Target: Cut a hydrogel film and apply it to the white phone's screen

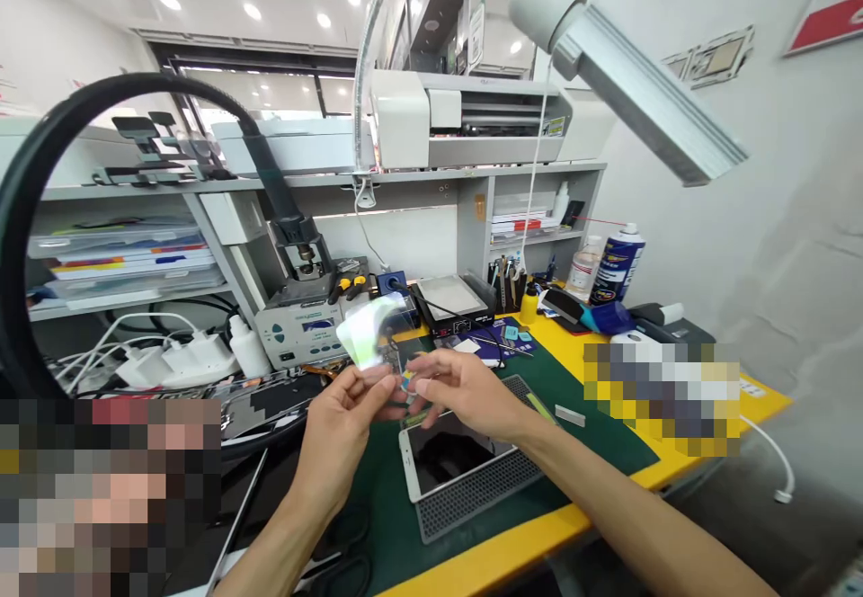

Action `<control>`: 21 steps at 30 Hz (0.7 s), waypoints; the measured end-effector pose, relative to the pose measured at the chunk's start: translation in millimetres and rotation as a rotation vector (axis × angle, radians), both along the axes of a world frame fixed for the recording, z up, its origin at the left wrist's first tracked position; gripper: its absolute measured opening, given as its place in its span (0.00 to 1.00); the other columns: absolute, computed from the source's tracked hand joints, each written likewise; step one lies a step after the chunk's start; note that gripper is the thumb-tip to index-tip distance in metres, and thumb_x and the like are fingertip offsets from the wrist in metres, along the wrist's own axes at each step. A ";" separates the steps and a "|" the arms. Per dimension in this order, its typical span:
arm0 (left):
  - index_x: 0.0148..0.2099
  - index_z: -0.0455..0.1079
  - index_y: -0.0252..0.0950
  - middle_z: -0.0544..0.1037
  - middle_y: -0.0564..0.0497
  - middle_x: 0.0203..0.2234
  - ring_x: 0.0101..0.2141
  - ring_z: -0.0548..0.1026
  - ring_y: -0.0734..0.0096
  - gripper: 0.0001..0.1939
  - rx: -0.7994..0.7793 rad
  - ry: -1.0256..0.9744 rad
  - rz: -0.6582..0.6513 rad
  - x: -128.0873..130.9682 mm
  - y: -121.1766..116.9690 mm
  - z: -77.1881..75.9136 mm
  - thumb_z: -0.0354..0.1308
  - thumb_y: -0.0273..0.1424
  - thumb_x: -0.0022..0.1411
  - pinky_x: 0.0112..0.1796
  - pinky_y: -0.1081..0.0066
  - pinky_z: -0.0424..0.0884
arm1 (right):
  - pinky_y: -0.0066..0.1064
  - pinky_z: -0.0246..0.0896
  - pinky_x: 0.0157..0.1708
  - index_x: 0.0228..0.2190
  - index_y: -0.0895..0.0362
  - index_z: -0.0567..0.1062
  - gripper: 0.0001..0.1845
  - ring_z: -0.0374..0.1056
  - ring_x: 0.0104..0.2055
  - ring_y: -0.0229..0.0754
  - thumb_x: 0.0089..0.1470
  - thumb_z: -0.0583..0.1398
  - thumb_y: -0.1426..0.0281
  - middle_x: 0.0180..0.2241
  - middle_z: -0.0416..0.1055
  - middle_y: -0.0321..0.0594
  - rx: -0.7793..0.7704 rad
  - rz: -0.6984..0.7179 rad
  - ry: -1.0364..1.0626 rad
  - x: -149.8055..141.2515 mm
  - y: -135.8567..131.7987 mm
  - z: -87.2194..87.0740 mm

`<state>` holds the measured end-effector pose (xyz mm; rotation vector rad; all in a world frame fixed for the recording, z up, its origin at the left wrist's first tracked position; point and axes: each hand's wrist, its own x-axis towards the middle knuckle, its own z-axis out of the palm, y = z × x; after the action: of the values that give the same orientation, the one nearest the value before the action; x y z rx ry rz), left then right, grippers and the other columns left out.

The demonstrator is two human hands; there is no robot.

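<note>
My left hand (354, 395) is closed, thumb against fingers, on a clear, glossy film (366, 338) that stands up from the fingertips and reflects bright white and greenish light. Close beside it, my right hand (465, 386) has its fingers curled in, with a small blue and yellow piece (406, 380) at the thumb and fingertips; whether this piece is part of the film I cannot tell. Below both hands a white-framed device with a dark screen (458, 453) lies face up on a grey perforated mat (482, 498). My right hand partly covers its upper edge.
A green work mat (397, 525) covers part of the yellow table (472, 570). Behind stand a soldering station (300, 332), a flat heating plate (451, 298) and a tool holder (507, 287). A spray can (617, 264) is at right. A lamp (647, 84) hangs overhead.
</note>
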<state>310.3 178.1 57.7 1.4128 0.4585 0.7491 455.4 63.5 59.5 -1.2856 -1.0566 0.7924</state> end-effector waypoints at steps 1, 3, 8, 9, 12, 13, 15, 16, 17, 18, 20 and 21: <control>0.41 0.75 0.35 0.81 0.50 0.33 0.34 0.81 0.63 0.19 -0.003 0.007 -0.016 0.0 0.4 -1.0 0.73 0.42 0.55 0.36 0.65 0.81 | 0.36 0.78 0.31 0.46 0.61 0.77 0.15 0.78 0.37 0.46 0.59 0.65 0.67 0.33 0.77 0.41 -0.012 -0.001 -0.021 -1.1 -2.0 0.4; 0.42 0.75 0.35 0.82 0.48 0.36 0.37 0.81 0.62 0.20 0.024 0.033 -0.058 -1.0 0.2 -1.3 0.73 0.43 0.55 0.37 0.65 0.81 | 0.34 0.77 0.30 0.46 0.61 0.77 0.12 0.78 0.35 0.45 0.61 0.63 0.70 0.32 0.77 0.40 -0.029 -0.050 -0.080 1.7 -9.6 8.0; 0.52 0.75 0.34 0.82 0.43 0.46 0.43 0.81 0.58 0.28 0.056 0.016 0.053 -8.2 5.3 7.7 0.72 0.47 0.56 0.39 0.64 0.82 | 0.30 0.74 0.31 0.53 0.60 0.75 0.15 0.73 0.28 0.37 0.65 0.62 0.73 0.36 0.79 0.42 -0.109 -0.442 -0.240 57.4 -31.4 61.7; 0.51 0.75 0.34 0.82 0.43 0.45 0.42 0.81 0.58 0.28 0.055 -0.008 0.111 -9.7 9.0 9.8 0.72 0.47 0.55 0.39 0.64 0.82 | 0.29 0.74 0.32 0.55 0.60 0.74 0.16 0.72 0.28 0.36 0.67 0.60 0.73 0.37 0.78 0.43 -0.136 -0.521 -0.252 75.0 -30.5 72.8; 0.46 0.76 0.34 0.81 0.47 0.38 0.39 0.80 0.62 0.24 0.040 -0.100 0.298 -13.2 24.6 14.2 0.73 0.44 0.52 0.35 0.67 0.80 | 0.35 0.75 0.37 0.54 0.61 0.73 0.16 0.75 0.38 0.42 0.67 0.63 0.69 0.46 0.76 0.45 -0.299 -0.607 -0.257 123.1 -10.5 92.0; 0.44 0.76 0.34 0.80 0.49 0.36 0.37 0.79 0.63 0.23 0.036 -0.125 0.355 -14.1 30.5 15.0 0.73 0.43 0.51 0.34 0.68 0.80 | 0.40 0.76 0.41 0.54 0.59 0.74 0.17 0.76 0.43 0.45 0.67 0.63 0.66 0.49 0.75 0.46 -0.368 -0.589 -0.246 134.6 0.6 92.9; 0.42 0.75 0.35 0.78 0.52 0.31 0.33 0.78 0.67 0.20 0.050 -0.143 0.435 -15.9 41.9 15.5 0.71 0.40 0.50 0.32 0.70 0.78 | 0.45 0.75 0.47 0.55 0.59 0.74 0.19 0.75 0.49 0.49 0.67 0.64 0.64 0.54 0.73 0.48 -0.482 -0.552 -0.235 149.0 24.9 88.2; 0.41 0.75 0.35 0.77 0.53 0.30 0.31 0.77 0.69 0.19 0.061 -0.137 0.452 -16.9 46.8 15.4 0.70 0.39 0.49 0.31 0.71 0.77 | 0.46 0.74 0.48 0.55 0.59 0.73 0.19 0.74 0.50 0.50 0.67 0.64 0.64 0.54 0.73 0.48 -0.532 -0.537 -0.234 152.3 36.4 84.1; 0.40 0.75 0.35 0.77 0.54 0.29 0.30 0.76 0.70 0.18 0.075 -0.120 0.453 -17.8 51.0 15.1 0.70 0.38 0.49 0.30 0.71 0.77 | 0.46 0.74 0.48 0.55 0.59 0.73 0.20 0.74 0.51 0.50 0.66 0.64 0.64 0.55 0.72 0.49 -0.573 -0.527 -0.240 153.8 46.5 79.9; 0.39 0.75 0.35 0.77 0.54 0.29 0.29 0.75 0.70 0.17 0.091 -0.095 0.437 -18.7 54.2 14.7 0.69 0.38 0.49 0.29 0.71 0.76 | 0.47 0.74 0.49 0.56 0.59 0.73 0.20 0.74 0.51 0.50 0.66 0.64 0.64 0.55 0.72 0.49 -0.609 -0.524 -0.251 154.0 54.9 76.1; 0.38 0.77 0.35 0.78 0.52 0.28 0.28 0.75 0.70 0.15 0.132 -0.032 0.367 -20.2 57.1 14.1 0.70 0.38 0.49 0.28 0.71 0.75 | 0.47 0.74 0.49 0.56 0.59 0.73 0.20 0.74 0.51 0.50 0.66 0.64 0.64 0.55 0.72 0.49 -0.670 -0.531 -0.292 152.8 65.6 71.5; 0.37 0.77 0.34 0.79 0.52 0.27 0.28 0.75 0.69 0.15 0.156 0.001 0.321 -20.8 57.1 13.9 0.70 0.38 0.49 0.28 0.71 0.74 | 0.47 0.74 0.49 0.56 0.59 0.73 0.20 0.74 0.51 0.50 0.66 0.64 0.64 0.55 0.72 0.49 -0.697 -0.541 -0.322 152.1 68.1 71.1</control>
<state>289.6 235.2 71.6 1.5019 0.6480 1.0614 607.4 131.7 130.5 -2.2323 -0.6180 0.5509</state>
